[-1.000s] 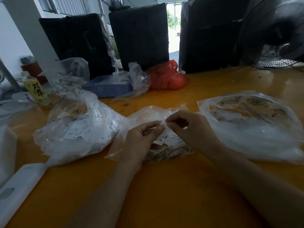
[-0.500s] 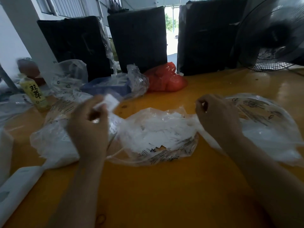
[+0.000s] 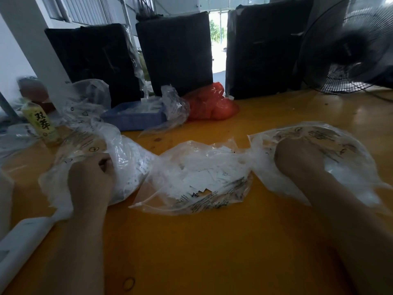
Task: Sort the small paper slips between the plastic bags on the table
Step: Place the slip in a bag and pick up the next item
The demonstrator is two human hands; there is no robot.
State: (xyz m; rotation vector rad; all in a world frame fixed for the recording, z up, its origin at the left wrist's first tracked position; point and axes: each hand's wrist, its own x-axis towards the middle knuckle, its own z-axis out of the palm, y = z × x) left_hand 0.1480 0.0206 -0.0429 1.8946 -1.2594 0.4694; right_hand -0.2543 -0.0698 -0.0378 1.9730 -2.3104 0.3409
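Three clear plastic bags lie in a row on the orange table (image 3: pixel 212 241). The left bag (image 3: pixel 131 158) and the middle bag (image 3: pixel 197 177) show white paper slips (image 3: pixel 204 175) inside. My left hand (image 3: pixel 91 177) rests on the left bag with its fingers curled and the thumb against the forefinger. The slip it carried is out of sight inside that pinch. My right hand (image 3: pixel 297 158) lies on the printed right bag (image 3: pixel 340 145) with its back to the camera, so its fingers are hidden.
A blue tray (image 3: pixel 136 118) with clear bags, a red bag (image 3: pixel 212 107) and three black boxes (image 3: pixel 176 52) stand at the back. A fan (image 3: pixel 353 50) is at the far right, a yellow-labelled bottle (image 3: pixel 42 124) at the left, a white flat object (image 3: pixel 19 241) at the front left.
Both hands left the middle bag and moved apart. The left hand carried a white slip left and came down onto the left bag. The right hand moved right onto the right bag.
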